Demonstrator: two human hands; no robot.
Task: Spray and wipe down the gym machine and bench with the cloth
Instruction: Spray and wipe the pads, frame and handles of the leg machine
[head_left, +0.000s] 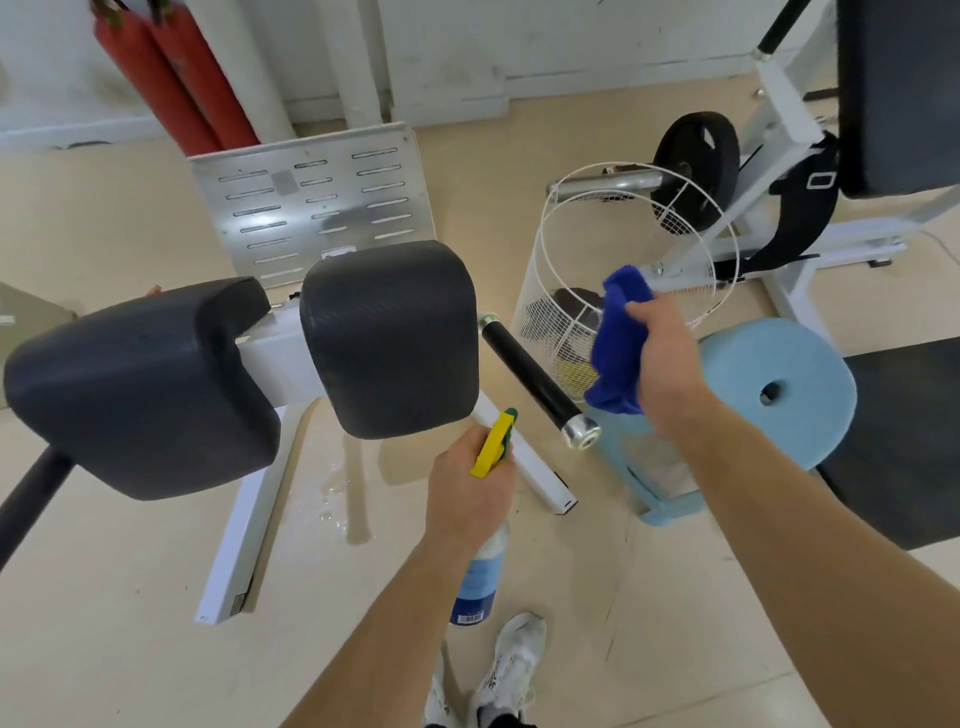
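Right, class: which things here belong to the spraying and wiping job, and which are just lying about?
Job: spray bottle in left hand; blue cloth in right hand; black machine pads.
Lying about: wire basket; blue stool; weight plate; red cylinders.

crumpled blue cloth (618, 353) held aloft, yellow-triggered spray bottle (477, 582) pointing at black pad (389, 338)

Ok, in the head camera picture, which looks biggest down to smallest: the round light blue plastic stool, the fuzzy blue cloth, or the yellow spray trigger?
1. light blue round plastic stool
2. fuzzy blue cloth
3. yellow plastic spray trigger
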